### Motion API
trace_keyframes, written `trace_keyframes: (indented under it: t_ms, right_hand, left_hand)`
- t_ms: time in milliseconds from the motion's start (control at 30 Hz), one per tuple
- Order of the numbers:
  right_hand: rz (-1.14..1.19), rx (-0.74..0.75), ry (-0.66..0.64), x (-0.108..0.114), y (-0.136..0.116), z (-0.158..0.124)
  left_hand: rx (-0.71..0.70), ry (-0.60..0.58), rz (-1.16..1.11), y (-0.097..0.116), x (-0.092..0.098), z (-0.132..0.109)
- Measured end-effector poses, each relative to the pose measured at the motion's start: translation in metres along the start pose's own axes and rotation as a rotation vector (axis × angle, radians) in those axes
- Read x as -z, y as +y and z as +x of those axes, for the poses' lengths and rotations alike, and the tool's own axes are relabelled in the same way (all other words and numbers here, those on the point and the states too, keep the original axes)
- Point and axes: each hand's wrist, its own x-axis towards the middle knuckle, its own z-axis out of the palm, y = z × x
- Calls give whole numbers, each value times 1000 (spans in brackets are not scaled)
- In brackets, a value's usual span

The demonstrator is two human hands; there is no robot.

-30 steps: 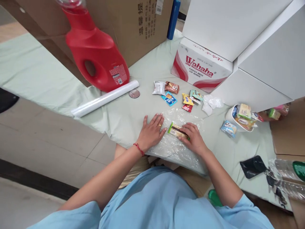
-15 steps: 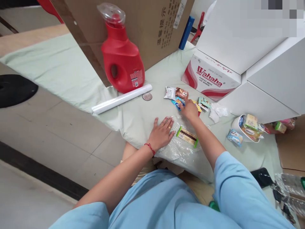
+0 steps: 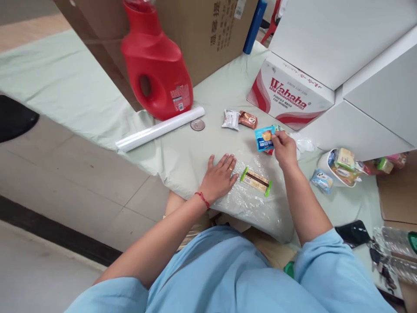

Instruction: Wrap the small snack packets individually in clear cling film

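Note:
My left hand (image 3: 220,176) lies flat with spread fingers on the left edge of a clear plastic sheet (image 3: 257,204) spread over the green tablecloth (image 3: 182,156). A brown snack bar with green ends (image 3: 256,181) rests on the sheet just right of that hand. My right hand (image 3: 285,148) is raised above the table and pinches a blue snack packet (image 3: 264,138). A white packet (image 3: 230,119) and a brown packet (image 3: 248,119) lie farther back.
A red detergent jug (image 3: 154,71) stands before a cardboard box (image 3: 202,30); a white roll (image 3: 159,129) and a round metal lid (image 3: 197,125) lie near it. A Wahaha carton (image 3: 288,100), a bowl of snacks (image 3: 340,167), a black phone (image 3: 353,232) and keys (image 3: 379,261) sit right.
My right hand left the snack bar, reached back to the loose packets, and now holds the blue packet lifted. The left hand stayed flat on the plastic sheet.

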Motion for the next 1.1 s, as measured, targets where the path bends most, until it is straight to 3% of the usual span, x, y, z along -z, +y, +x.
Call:
trace_keyframes:
  t_ms: [100,200,333,500,667,767,1100]
  right_hand:
    - [8,-27,26,38,4,-31]
    - [-208,33,7,53,1,-70]
    - [-511,254,31,33,-7,-126]
    - [-514,332,-189,-3,-4,-173]
    - [-414,231,-201,-2,8,-164]
    - [-416,210,-276,3,10,-151]
    - [-542,193,-415,-1,-4,-147]
  left_hand:
    - [2,-12,3,1,1,1]
    - [2,-17,16,2,2,2]
    - [9,-20,36,3,3,2]
    - [11,-26,59,4,3,2]
    - [5,-33,69,4,2,2]
    - [9,-32,69,3,1,2]
    - [14,-31,67,3,1,2]
